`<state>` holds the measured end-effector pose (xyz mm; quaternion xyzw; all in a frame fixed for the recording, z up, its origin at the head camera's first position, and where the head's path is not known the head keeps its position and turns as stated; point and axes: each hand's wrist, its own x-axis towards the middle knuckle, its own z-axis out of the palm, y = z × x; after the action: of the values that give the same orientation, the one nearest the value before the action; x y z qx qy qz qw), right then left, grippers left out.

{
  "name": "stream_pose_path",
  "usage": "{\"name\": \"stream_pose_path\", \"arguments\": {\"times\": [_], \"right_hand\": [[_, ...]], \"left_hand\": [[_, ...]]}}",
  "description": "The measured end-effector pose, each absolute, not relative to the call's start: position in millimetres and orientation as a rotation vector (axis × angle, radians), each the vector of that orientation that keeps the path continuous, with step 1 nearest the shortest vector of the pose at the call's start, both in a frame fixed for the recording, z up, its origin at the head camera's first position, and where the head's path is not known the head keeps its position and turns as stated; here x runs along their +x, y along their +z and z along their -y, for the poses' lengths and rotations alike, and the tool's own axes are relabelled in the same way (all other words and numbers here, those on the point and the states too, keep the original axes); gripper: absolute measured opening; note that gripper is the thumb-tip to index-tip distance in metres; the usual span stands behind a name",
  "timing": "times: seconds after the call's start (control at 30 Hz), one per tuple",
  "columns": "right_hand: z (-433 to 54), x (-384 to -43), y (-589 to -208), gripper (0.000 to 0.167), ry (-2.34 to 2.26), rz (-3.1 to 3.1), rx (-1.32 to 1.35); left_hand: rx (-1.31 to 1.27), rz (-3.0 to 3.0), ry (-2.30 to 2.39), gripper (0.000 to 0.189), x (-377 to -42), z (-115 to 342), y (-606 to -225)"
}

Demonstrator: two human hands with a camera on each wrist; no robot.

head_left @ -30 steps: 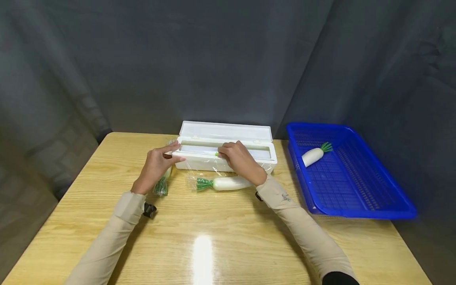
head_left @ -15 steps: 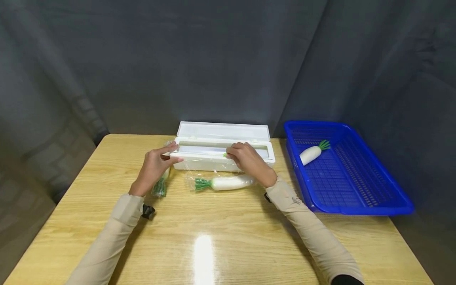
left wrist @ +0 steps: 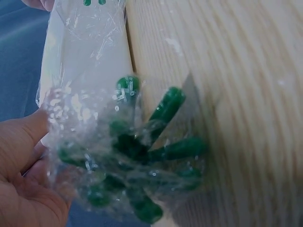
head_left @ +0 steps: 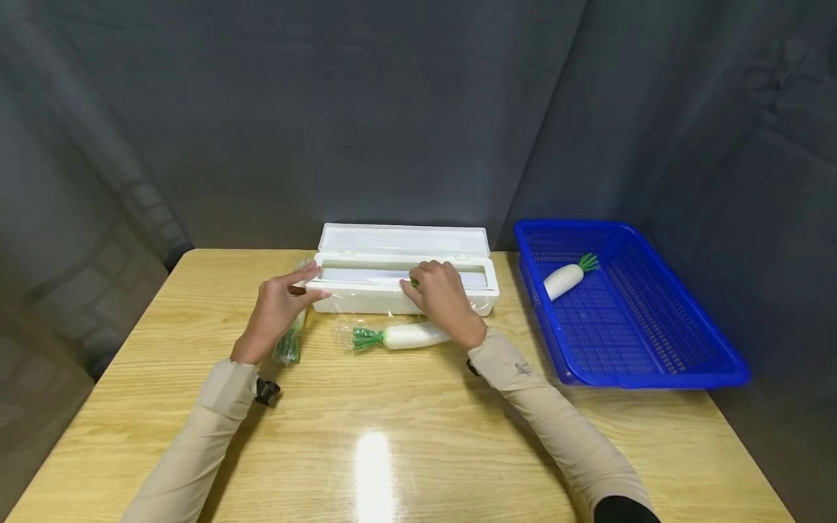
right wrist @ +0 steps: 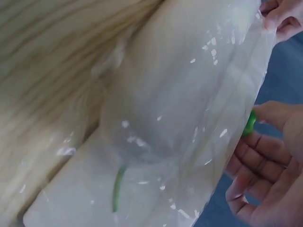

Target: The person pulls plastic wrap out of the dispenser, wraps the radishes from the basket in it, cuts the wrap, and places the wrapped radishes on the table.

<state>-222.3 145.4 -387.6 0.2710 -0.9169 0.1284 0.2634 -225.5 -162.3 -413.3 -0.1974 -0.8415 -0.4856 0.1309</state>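
A white cling film dispenser (head_left: pixel 349 302) with its lid raised lies at the back of the table. My left hand (head_left: pixel 271 316) grips its left end, thumb at the front and fingers on top. At its front edge, my right hand (head_left: pixel 445 299) pinches the small green slide cutter (right wrist: pixel 249 124). Clear film hangs from the dispenser over a white radish (head_left: pixel 408 336) with green stalks, lying in front. Another radish (head_left: pixel 288 345), wrapped in film, lies by my left wrist; its green stalks (left wrist: pixel 163 111) fill the middle of the left wrist view.
To the right stands a blue plastic basket (head_left: pixel 654 380) with an unwrapped radish (head_left: pixel 564 280) inside. A dark grey curtain (head_left: pixel 366 131) hangs behind the wooden table (head_left: pixel 314 436).
My right hand has slid the green cutter rightward along the dispenser, then shifted slightly back left. My left hand keeps its grip on the left end. The head view has shifted a little.
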Motion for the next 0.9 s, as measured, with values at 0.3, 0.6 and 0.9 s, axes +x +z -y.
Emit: {"name": "stream_pose_path", "arguments": {"times": [0.3,0.6,0.9], "right_hand": [[-171.2,-212.6,-390.6,0.017,0.413,2.495,0.635],[-195.2,-202.6,-395.7,0.018,0.408,2.51,0.571],[-212.4,-198.0,-395.7,0.016,0.442,2.468,0.471]], "left_hand": [[-0.562,2.46,-1.432,0.051,-223.3,161.8,-410.0],[-0.577,2.449,-1.446,0.051,-223.0,162.1,-412.8],[-0.582,2.448,-1.445,0.051,-221.5,163.5,-409.9]]}}
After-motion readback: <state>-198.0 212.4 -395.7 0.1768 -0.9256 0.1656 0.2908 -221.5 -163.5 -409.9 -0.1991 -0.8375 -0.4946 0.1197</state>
